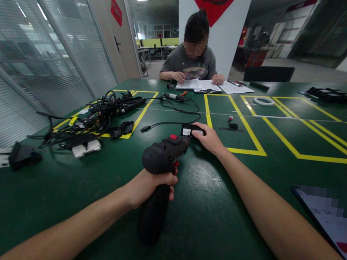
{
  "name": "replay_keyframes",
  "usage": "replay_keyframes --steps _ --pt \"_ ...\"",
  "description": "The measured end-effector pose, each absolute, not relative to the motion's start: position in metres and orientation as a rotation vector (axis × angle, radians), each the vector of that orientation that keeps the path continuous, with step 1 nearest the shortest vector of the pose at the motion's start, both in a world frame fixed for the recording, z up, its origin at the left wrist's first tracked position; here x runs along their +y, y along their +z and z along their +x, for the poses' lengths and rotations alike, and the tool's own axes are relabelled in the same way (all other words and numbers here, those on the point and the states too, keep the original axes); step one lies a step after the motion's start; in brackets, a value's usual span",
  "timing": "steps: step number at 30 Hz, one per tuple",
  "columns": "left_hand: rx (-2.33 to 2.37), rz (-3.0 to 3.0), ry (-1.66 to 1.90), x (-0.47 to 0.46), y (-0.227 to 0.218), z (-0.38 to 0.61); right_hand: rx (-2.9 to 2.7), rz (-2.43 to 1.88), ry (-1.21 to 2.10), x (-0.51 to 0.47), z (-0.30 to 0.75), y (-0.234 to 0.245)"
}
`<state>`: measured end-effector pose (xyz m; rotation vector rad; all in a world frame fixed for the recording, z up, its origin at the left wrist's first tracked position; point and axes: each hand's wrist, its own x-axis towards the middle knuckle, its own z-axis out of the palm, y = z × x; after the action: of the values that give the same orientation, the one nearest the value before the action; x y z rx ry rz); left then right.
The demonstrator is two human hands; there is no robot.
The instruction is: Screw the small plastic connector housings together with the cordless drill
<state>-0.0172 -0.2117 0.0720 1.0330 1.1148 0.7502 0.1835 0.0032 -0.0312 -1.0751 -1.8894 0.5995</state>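
Note:
My left hand point(155, 186) is wrapped round the grip of a black cordless drill point(160, 156) with red details. The drill's nose points away from me, close to a small black-and-white plastic part point(187, 130). Fingers of my right hand point(206, 137) are closed over the right end of that part, on the green table. Whether the drill's tip touches the part is hidden behind the drill's body. A thin black cable with a plug point(145, 129) lies just left of the part.
Tangled black cables point(104, 111) and black-and-white plastic pieces point(86, 148) lie at left. Across the table point(107, 224), a person point(190, 58) sits over papers point(204, 85). A tape roll point(264, 101) lies at the far right, a tablet-like screen point(329, 223) near my right arm.

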Motion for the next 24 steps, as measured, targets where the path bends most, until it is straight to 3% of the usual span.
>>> replay_keyframes --steps 24 --pt "1.123 1.039 0.751 -0.2114 0.0697 -0.0182 -1.883 -1.062 0.599 0.0028 0.1834 -0.0313"
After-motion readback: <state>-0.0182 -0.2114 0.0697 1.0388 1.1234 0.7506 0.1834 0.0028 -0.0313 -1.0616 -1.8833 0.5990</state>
